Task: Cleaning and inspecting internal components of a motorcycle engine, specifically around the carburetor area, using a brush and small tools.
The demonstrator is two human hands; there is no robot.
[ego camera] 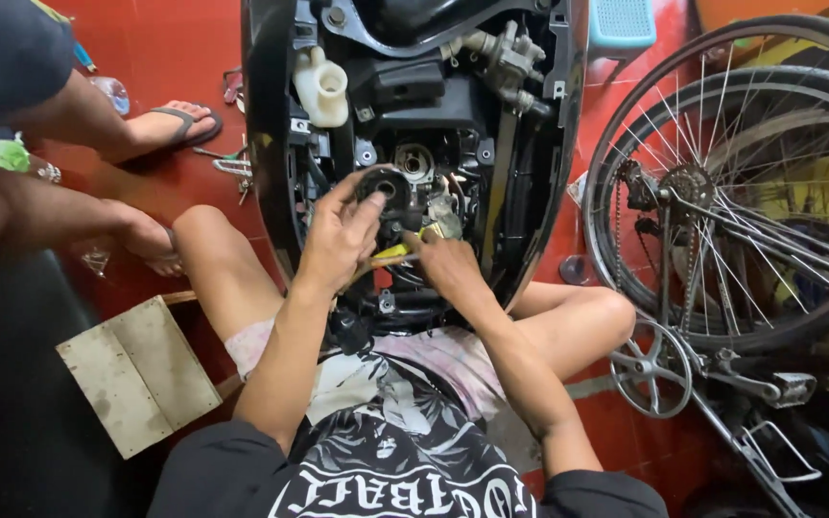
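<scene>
Scooter point(275, 144) underside is lying open between the person's knees, bicycle point(731, 192) at right. Left hand point(338, 240) is closing its fingers round a black round part point(383, 184) at the engine's middle; right hand point(448, 264) is gripping a yellow-handled tool point(390, 252) just beneath. Judged step: working the part at its mount; next move likely calls for steady tool pressure.

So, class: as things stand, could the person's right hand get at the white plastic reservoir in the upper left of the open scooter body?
Probably yes. The right hand sits low in the bay, holding a yellow-handled tool; the white reservoir lies exposed above, though the left hand and the black round part it grips lie across the path.
</scene>
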